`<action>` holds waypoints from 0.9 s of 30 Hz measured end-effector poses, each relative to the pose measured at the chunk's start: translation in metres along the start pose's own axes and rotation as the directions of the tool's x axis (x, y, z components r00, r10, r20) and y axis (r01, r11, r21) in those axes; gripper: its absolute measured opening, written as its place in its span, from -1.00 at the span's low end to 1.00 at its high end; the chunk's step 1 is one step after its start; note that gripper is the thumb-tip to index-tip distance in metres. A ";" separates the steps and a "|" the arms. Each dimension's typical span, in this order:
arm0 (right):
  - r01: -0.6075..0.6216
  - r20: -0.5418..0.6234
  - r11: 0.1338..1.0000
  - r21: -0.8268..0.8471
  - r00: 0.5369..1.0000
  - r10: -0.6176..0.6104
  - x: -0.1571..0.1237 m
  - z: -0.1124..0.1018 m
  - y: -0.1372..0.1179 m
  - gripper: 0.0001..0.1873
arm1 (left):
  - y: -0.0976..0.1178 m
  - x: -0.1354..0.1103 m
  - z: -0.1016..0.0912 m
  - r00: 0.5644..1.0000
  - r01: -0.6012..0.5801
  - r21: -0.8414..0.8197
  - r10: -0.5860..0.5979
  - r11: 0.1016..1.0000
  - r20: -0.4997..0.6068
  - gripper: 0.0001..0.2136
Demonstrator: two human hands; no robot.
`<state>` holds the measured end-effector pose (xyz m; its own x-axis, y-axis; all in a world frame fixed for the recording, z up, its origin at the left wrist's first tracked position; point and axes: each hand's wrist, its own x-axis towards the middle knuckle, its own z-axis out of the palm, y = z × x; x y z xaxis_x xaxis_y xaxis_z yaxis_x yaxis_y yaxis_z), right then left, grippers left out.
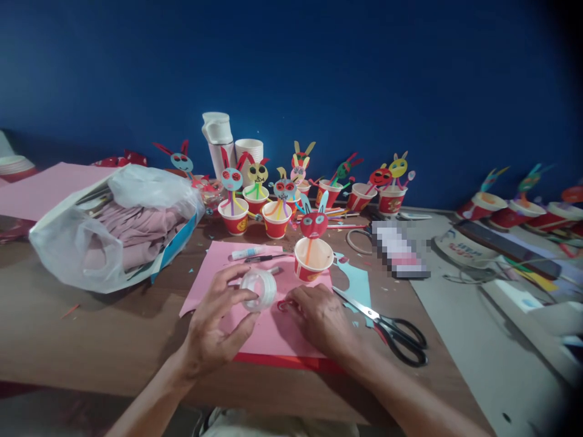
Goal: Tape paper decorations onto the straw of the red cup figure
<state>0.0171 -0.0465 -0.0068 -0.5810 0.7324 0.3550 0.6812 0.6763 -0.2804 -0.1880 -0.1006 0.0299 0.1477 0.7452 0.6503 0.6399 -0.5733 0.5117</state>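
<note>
My left hand (214, 328) is closed round a clear roll of tape (259, 289), held just above a pink paper sheet (268, 331). My right hand (319, 315) rests on the pink sheet with fingers curled, pinching a small red piece (283, 304) at the tape's end. Just beyond the hands stands a red paper cup (312, 260) with a red rabbit-faced paper puppet (313, 223) on a stick. Black-handled scissors (392, 328) lie to the right of my right hand.
A white plastic bag (113, 224) with pink cloth lies at left. Several red cups with paper puppets (277, 212) line the back, near stacked white cups (249, 150). A glue stick (246, 252) and pen lie on the pink sheet. More puppets (514, 209) and clutter sit at right.
</note>
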 end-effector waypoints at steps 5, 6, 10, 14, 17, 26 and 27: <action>0.012 -0.092 0.986 0.167 0.996 0.004 0.002 -0.007 0.000 -0.84 | -0.002 -0.005 0.001 0.997 0.017 -0.013 -0.018 1.000 -0.071 -0.76; 0.014 -0.123 0.972 0.235 0.992 0.015 0.003 -0.010 -0.001 -0.85 | -0.001 -0.006 0.001 0.996 0.034 -0.036 -0.036 0.999 -0.078 -0.76; 0.108 -0.246 0.872 0.478 0.969 0.015 0.003 -0.023 -0.007 -0.91 | 0.005 -0.012 0.007 0.989 0.136 -0.163 -0.144 0.977 -0.041 -0.80; 0.184 -0.326 0.819 0.543 0.945 0.003 0.001 -0.032 -0.013 -0.84 | 0.012 -0.016 0.015 0.983 0.179 -0.142 -0.182 0.973 -0.008 -0.80; 0.213 -0.360 0.823 0.527 0.933 -0.011 -0.001 -0.034 -0.014 -0.83 | 0.016 -0.017 0.019 0.984 0.180 -0.110 -0.178 0.978 0.023 -0.80; 0.257 -0.401 0.872 0.418 0.913 -0.076 0.002 -0.037 -0.011 -0.89 | 0.023 -0.014 0.026 0.988 0.149 -0.106 -0.144 0.983 0.055 -0.77; 0.256 -0.395 0.875 0.412 0.915 -0.082 0.002 -0.037 -0.011 -0.90 | 0.023 -0.014 0.026 0.988 0.148 -0.108 -0.143 0.983 0.057 -0.77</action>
<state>0.0248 -0.0552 0.0305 -0.4110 0.5838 0.7002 0.2637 0.8114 -0.5217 -0.1556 -0.1155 0.0175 0.0974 0.8375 0.5377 0.5695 -0.4900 0.6600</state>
